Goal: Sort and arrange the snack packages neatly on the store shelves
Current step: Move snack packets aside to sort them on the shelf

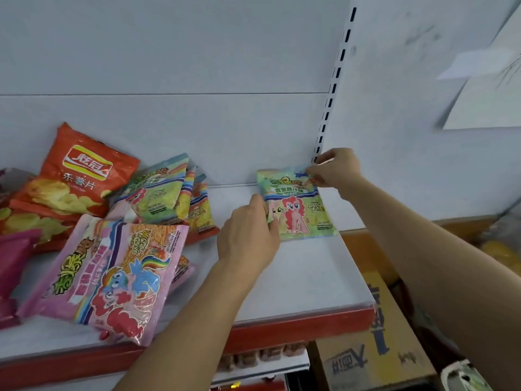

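Observation:
A green pony snack packet [298, 206] leans against the back wall at the right end of the white shelf [296, 275]. My right hand [335, 169] pinches its top right corner. My left hand [249, 235] holds its left edge, fingers curled round it. At the left, a pink pony packet [112, 272] lies on the shelf front. Behind it are more green packets [160, 193] in a leaning stack and an orange chip bag [84, 170] on top of a pile.
A slotted upright [328, 103] marks the shelf's right end. A red price rail [282, 331] runs along the shelf front. A cardboard box [375, 342] stands lower right. Dark pink bags [14, 258] lie at the far left.

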{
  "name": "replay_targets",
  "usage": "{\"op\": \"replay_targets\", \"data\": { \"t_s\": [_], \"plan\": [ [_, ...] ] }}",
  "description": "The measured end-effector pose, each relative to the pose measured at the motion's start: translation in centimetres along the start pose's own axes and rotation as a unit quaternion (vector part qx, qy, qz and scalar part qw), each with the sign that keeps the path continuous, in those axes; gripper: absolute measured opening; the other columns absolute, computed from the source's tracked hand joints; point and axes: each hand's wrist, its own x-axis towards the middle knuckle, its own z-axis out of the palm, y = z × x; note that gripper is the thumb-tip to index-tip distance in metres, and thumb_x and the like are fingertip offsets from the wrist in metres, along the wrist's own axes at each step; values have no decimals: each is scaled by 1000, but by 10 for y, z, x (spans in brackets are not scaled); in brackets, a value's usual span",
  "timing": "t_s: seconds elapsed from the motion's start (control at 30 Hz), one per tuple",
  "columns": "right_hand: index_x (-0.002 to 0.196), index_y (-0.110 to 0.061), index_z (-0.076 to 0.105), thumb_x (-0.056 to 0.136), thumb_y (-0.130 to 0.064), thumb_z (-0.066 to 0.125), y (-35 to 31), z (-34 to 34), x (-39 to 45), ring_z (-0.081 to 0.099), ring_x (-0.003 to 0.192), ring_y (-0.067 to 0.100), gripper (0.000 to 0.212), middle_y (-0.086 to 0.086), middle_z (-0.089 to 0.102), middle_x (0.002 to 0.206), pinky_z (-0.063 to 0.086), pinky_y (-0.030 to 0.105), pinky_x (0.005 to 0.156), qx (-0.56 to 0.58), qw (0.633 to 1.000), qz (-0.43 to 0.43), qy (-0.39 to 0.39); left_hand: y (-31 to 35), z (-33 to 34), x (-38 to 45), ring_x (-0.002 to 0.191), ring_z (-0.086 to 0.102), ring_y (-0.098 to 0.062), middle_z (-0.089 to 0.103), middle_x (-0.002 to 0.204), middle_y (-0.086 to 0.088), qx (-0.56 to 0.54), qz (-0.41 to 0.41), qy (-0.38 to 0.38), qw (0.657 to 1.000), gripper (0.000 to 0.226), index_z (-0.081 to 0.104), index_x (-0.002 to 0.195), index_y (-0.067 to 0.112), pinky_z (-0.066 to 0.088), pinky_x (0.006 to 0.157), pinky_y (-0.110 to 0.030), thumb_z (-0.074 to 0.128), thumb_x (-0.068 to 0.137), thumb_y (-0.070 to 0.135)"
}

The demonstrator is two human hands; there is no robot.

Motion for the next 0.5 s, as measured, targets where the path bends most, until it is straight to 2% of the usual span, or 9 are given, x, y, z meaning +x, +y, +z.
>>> {"op": "replay_targets", "data": {
  "t_s": [0.1, 0.2, 0.33, 0.43, 0.5],
  "plan": [
    [97, -11, 59, 71, -10, 89, 7, 2, 5, 75, 65, 22, 39, 14, 72, 95, 56, 27, 51, -17, 1000, -13, 18, 1, 3, 1, 98, 63, -26, 66, 111, -2, 18, 0, 4, 1000, 25, 50, 111, 20, 39, 65, -35, 57, 99, 41],
    [87, -16, 56, 71, -20, 91, 12, 4, 6, 76, 70, 20, 39, 11, 74, 94, 53, 26, 49, -38, 999, -14, 5, 0, 3, 1, 99, 63, -27, 66, 111, -3, 33, 0, 7, 999, 26, 50, 112, 19, 38, 65, -35, 56, 99, 41],
    [86, -13, 55, 73, -19, 91, 10, 7, 4, 73, 70, 18, 38, 12, 71, 99, 54, 23, 46, -19, 1000, -17, -6, -1, 1, 0, 100, 63, -26, 66, 114, -4, 45, 9, 6, 999, 29, 48, 117, 19, 37, 64, -34, 58, 99, 40],
    [88, -12, 56, 75, -20, 90, 7, 4, -1, 73, 76, 21, 37, 10, 71, 99, 62, 32, 57, -29, 999, -14, -14, 0, -2, 1, 101, 64, -27, 66, 116, -6, 49, 19, 2, 999, 34, 47, 122, 18, 40, 65, -34, 58, 99, 41],
    [84, -15, 55, 78, -21, 86, 5, 2, -4, 72, 78, 23, 32, 6, 70, 92, 63, 38, 65, -68, 996, -56, 20, 1, -12, -2, 102, 65, -28, 67, 112, -5, 47, 34, 16, 998, 37, 47, 125, 19, 46, 67, -36, 57, 98, 42]
  ]
}}
